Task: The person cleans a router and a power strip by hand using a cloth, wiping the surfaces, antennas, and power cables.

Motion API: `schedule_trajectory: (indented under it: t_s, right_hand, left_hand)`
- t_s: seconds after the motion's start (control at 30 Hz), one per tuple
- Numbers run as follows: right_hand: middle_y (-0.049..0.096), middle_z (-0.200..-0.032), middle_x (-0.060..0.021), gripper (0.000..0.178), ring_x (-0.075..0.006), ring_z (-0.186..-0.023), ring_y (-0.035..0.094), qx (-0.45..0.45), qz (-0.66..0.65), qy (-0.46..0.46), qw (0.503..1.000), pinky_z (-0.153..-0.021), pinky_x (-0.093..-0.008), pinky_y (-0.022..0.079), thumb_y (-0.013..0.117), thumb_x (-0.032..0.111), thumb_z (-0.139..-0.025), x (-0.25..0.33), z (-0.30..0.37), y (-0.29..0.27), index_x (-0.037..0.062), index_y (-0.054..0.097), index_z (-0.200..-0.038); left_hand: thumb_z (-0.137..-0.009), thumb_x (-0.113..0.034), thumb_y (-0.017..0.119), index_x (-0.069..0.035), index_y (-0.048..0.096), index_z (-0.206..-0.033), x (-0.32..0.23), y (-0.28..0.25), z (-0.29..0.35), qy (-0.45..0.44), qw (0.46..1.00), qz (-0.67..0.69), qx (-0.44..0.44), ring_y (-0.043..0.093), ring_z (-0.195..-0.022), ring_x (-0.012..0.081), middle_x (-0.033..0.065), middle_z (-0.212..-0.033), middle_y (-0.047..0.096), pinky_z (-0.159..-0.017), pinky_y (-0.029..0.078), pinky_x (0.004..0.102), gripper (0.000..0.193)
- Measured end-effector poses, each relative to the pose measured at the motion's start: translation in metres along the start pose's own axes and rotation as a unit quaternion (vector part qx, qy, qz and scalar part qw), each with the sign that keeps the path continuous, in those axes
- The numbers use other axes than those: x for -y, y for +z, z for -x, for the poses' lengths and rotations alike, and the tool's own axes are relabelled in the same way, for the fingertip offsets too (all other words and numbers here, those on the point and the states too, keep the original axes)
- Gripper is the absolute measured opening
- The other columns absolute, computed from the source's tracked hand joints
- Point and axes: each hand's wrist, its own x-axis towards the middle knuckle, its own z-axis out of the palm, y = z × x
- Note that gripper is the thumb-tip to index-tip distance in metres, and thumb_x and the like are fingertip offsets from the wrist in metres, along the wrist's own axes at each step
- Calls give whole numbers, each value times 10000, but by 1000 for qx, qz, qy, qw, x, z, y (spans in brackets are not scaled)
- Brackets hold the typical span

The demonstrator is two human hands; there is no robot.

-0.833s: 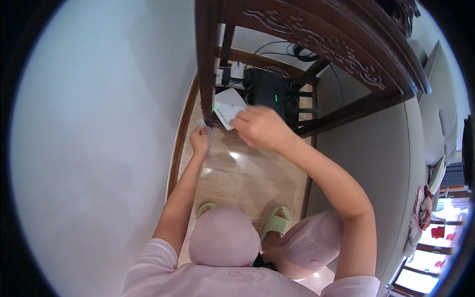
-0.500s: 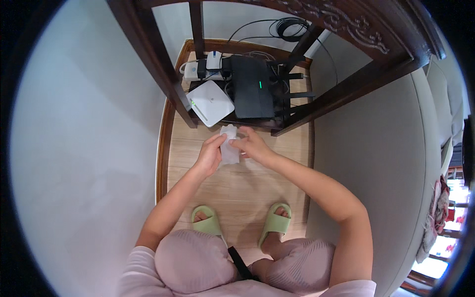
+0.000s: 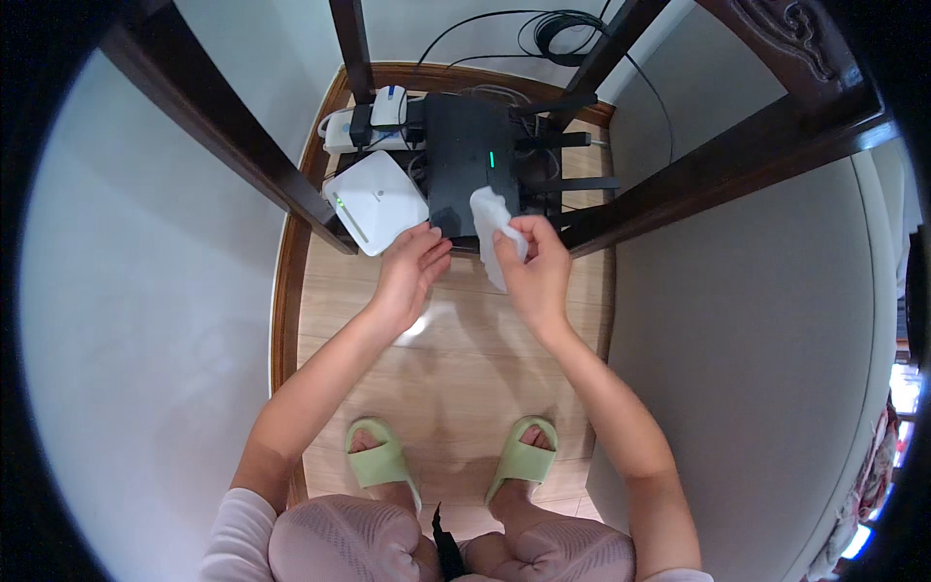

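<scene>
My right hand (image 3: 538, 267) pinches a thin white wipe (image 3: 492, 215), which hangs in front of the lower right part of a black router (image 3: 469, 145). The router has several antennas on its right side and a green light on top. My left hand (image 3: 411, 274) is empty, its fingers stretched out and apart from the thumb. Its fingertips are by the router's near left corner; whether they touch it I cannot tell. Left of the router lies a white square box (image 3: 376, 202) with small green lights, its near corner close to my left fingers.
A power strip (image 3: 339, 132) with plugs and a white adapter (image 3: 390, 106) stands behind the white box. Dark wooden table legs (image 3: 223, 121) frame the devices. Black cable (image 3: 555, 39) lies coiled at the back. A grey sofa side (image 3: 737, 291) bounds the right, a white wall (image 3: 145, 291) the left.
My hands have parted. The wipe, held between both before, is now in my right hand alone and farther forward. My left hand has let go and moved toward the router's near edge.
</scene>
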Motion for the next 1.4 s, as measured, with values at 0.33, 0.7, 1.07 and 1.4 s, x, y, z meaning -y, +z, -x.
schedule_trajectory:
  t_s: [0.33, 0.7, 1.07, 1.4]
  right_hand:
    - [662, -931, -59, 172, -110, -814, 598, 2, -82, 67, 994, -708, -261, 486, 654, 41, -885, -29, 24, 1, 1, 612, -1047]
    - [636, -953, -29, 174, -83, -839, 576, 76, -131, 56, 987, -740, -235, 472, 610, -5, -884, -23, 34, 4, 15, 607, -1057]
    - [687, -1060, -157, 408, -209, -929, 643, 476, 123, 203, 846, -798, -319, 503, 572, 76, -849, -31, 2, -32, 59, 645, -1251]
    - [596, -1325, -201, 713, -289, -1167, 622, 349, -343, 314, 814, -1012, -355, 511, 639, 293, -846, -11, 2, -56, -11, 435, -1457]
  left_hand:
    - [-962, -202, 675, -26, 621, -1044, 3, 42, -27, 61, 997, -31, -38, 627, -834, 128, 29, -941, 628, -783, 554, 285, 202]
    - [-1001, -146, 597, 40, 645, -1080, -32, 22, -9, 253, 960, -103, -58, 660, -825, 128, 50, -949, 659, -782, 608, 307, 208]
    - [-1028, -200, 542, 9, 629, -1132, -54, -11, 81, 238, 954, -171, -57, 683, -864, 130, 77, -1046, 698, -790, 597, 303, 250]
    - [-1043, -139, 480, 76, 546, -1260, -23, -89, 142, 108, 993, -51, 19, 708, -988, 254, 188, -1190, 663, -825, 633, 374, 313]
